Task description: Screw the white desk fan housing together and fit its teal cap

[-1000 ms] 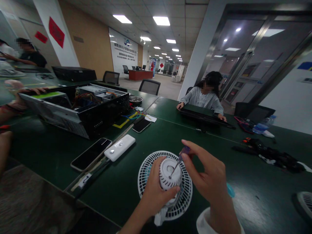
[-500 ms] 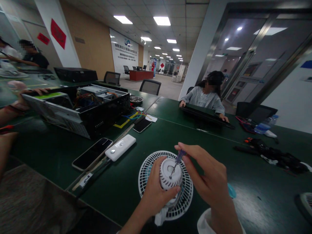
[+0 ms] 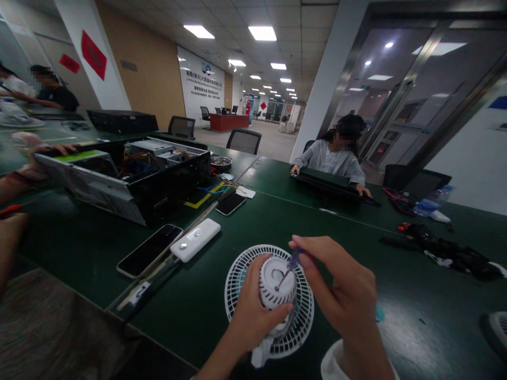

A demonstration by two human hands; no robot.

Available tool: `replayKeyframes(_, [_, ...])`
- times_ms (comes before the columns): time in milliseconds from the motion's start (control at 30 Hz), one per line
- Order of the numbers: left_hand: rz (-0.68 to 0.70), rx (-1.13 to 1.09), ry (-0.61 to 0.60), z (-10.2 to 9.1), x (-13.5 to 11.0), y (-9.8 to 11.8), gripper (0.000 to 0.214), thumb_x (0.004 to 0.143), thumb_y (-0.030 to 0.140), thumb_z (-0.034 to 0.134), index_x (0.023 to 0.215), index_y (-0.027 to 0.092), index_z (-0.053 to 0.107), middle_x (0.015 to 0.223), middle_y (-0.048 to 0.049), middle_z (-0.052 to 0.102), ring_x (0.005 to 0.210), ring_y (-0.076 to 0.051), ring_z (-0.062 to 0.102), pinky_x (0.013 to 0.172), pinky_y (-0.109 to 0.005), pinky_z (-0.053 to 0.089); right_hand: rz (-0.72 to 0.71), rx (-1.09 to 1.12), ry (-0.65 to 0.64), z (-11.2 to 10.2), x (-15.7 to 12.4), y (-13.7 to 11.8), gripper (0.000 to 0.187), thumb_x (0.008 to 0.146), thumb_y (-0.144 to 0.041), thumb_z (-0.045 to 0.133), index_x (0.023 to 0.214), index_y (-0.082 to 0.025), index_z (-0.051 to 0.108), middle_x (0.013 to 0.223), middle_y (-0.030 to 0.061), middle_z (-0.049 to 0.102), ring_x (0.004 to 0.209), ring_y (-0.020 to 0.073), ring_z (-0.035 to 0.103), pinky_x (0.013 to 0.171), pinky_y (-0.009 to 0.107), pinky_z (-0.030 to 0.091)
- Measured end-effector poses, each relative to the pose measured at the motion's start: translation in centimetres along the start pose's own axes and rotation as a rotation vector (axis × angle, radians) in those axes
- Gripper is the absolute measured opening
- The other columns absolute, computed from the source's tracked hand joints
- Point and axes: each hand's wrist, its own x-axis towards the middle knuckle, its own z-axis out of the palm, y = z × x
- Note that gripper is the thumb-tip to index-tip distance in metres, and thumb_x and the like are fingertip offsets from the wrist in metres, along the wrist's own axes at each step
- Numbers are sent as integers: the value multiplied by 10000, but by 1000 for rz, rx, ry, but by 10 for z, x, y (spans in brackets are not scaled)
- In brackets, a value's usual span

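Your left hand is curled around the white motor housing of a small desk fan, fingers closed on its near side, holding it upright. The fan's round white grille sits beneath it, low in the frame at centre, and seems to rest on the green desk.

Your right hand is pinching a small screwdriver with a purple handle, its fingers closed on the handle, and its thin shaft tilts down to the housing's round white end. The step in hand looks like work at that point with the screwdriver tip, though the spot is too small to tell whether a screw sits there. The next move calls for keeping the tip seated and turning from your right fingers while your left hand holds the housing steady.

To the left of the fan lie a white power bank and two phones, with an open computer case beyond them, wires showing, at left of the frame. A person sits across the desk with both hands on a black laptop, and another person's hand rests on the computer case. A tangle of black cables lies at right.
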Motion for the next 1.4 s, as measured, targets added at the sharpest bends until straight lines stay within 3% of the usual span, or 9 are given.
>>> replayKeyframes(200, [-18, 12, -3, 0, 0, 3, 726, 681, 279, 702, 1295, 235, 316, 1355, -91, 406, 1259, -308, 384, 1068, -481, 283, -17, -27, 33, 1, 1, 0, 273, 799, -105, 579, 1047, -216, 611, 814, 36, 641, 723, 157, 599, 593, 283, 501])
replayKeyframes(400, [-24, 4, -5, -1, 0, 4, 730, 679, 267, 705, 1295, 231, 313, 1366, -98, 391, 1272, -312, 367, 1078, -491, 265, 0, -14, 41, 1, -1, 0, 342, 803, -43, 515, 1096, -206, 582, 963, 62, 656, 881, 181, 615, 732, 328, 513])
replayKeyframes(600, [-10, 14, -4, -1, 0, 2, 737, 686, 273, 702, 1306, 239, 305, 1368, -86, 388, 1272, -301, 364, 1079, -477, 268, -29, -46, 58, 1, -1, 0, 278, 788, -83, 579, 1027, -222, 609, 833, 37, 635, 750, 162, 603, 606, 289, 508])
replayKeyframes(800, [4, 6, -6, -1, 0, 0, 731, 682, 286, 713, 1294, 241, 318, 1350, -77, 407, 1253, -292, 385, 1071, -461, 283, -44, -20, 19, 0, 1, -3, 345, 816, -44, 483, 1113, -190, 580, 966, 71, 663, 900, 186, 618, 753, 335, 517])
replayKeyframes(1033, [2, 12, 6, 0, -1, 0, 743, 670, 241, 714, 1295, 236, 313, 1352, -70, 407, 1262, -276, 378, 1087, -446, 264, -59, -66, 33, 1, 3, -4, 211, 805, -93, 565, 996, -167, 618, 816, 45, 618, 730, 141, 581, 587, 265, 495])
replayKeyframes(1267, [-35, 19, 6, 0, -1, 0, 738, 666, 256, 703, 1296, 222, 319, 1366, -92, 386, 1271, -298, 370, 1086, -468, 256, -56, -3, -19, -1, 2, -5, 334, 826, -36, 472, 1127, -145, 567, 973, 76, 655, 914, 159, 598, 769, 305, 504])
replayKeyframes(1400, [-33, 29, 16, 2, -1, -1, 759, 668, 249, 688, 1318, 201, 299, 1394, -111, 353, 1289, -296, 345, 1096, -466, 236, -66, -28, 2, 2, 3, -5, 247, 813, -77, 547, 1043, -146, 606, 850, 54, 641, 777, 143, 591, 645, 271, 504])
